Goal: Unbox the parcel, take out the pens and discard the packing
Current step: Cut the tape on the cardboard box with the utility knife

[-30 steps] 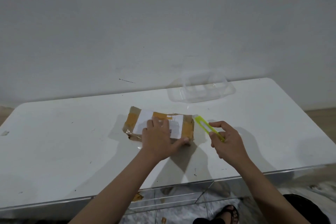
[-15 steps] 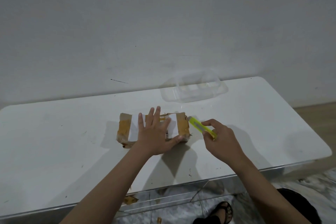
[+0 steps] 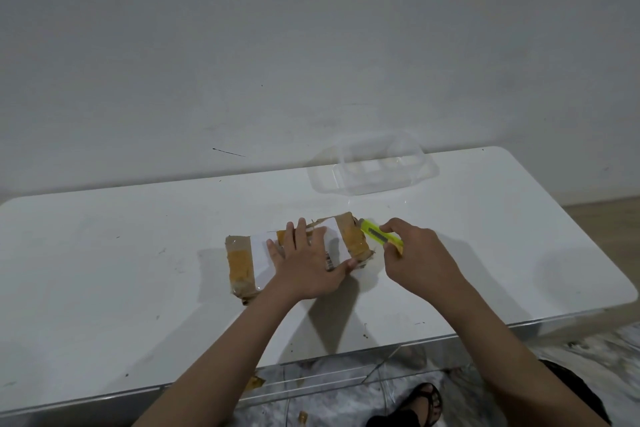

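The parcel (image 3: 298, 253) lies flat on the white worktop (image 3: 138, 270), near its middle, a squat cardboard box bound at both ends with bands of shiny brown tape. A white paper label covers most of its top; a strip of barcode shows at the near edge beside the thumb, but no writing on it can be read. The cardboard at the right end looks creased and a little ragged.

The left hand (image 3: 306, 265) presses palm-down on the label, fingers spread and thumb along the near side of the box, so this grip is open and flat rather than closed around anything. The right hand (image 3: 415, 253) has its grip closed around a yellow-green box cutter (image 3: 379, 236), whose slim plastic body points up and left with its tip at the far right corner of the parcel; whether the blade is out cannot be told.

Further back, well apart from the parcel, a clear plastic container (image 3: 374, 166) stands against the plain pale wall (image 3: 311, 45). The worktop is glossy, with rounded corners and small dark specks. Below its near edge a sandalled foot (image 3: 424, 404) rests on a mottled grey floor (image 3: 588, 350).
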Demonstrator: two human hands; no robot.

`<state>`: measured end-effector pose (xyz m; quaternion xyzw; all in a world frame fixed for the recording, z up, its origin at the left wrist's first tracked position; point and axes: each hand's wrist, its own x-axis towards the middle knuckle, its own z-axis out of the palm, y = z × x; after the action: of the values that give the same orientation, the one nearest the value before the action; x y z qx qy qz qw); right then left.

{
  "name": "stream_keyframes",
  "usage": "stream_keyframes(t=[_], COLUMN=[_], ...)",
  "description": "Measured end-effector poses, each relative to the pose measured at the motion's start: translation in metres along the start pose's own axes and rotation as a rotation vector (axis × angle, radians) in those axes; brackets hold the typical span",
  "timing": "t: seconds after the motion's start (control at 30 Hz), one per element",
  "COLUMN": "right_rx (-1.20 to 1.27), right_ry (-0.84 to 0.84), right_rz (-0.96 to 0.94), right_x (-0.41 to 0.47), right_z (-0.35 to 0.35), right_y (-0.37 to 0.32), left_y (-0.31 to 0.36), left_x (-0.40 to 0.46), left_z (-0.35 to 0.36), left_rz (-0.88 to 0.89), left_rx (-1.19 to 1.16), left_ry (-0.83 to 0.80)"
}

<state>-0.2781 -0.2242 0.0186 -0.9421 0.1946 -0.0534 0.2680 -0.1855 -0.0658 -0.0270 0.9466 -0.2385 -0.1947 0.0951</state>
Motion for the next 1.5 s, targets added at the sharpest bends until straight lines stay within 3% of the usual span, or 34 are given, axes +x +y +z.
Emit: stream_keyframes(t=[0.37,1.5], right_rx=[-0.231,-0.240], right_ry=[-0.151,-0.180], right_rz=[0.011,0.060], right_x=[0.011,-0.006], right_z=[-0.013,-0.016], right_y=[-0.028,-0.034], left_y=[0.002,0.002], left_x=[-0.004,-0.003], left_z=[0.001,-0.001], left_rz=[-0.016,-0.022], left_rx=[0.023,0.072], left_ry=[0.008,-0.041])
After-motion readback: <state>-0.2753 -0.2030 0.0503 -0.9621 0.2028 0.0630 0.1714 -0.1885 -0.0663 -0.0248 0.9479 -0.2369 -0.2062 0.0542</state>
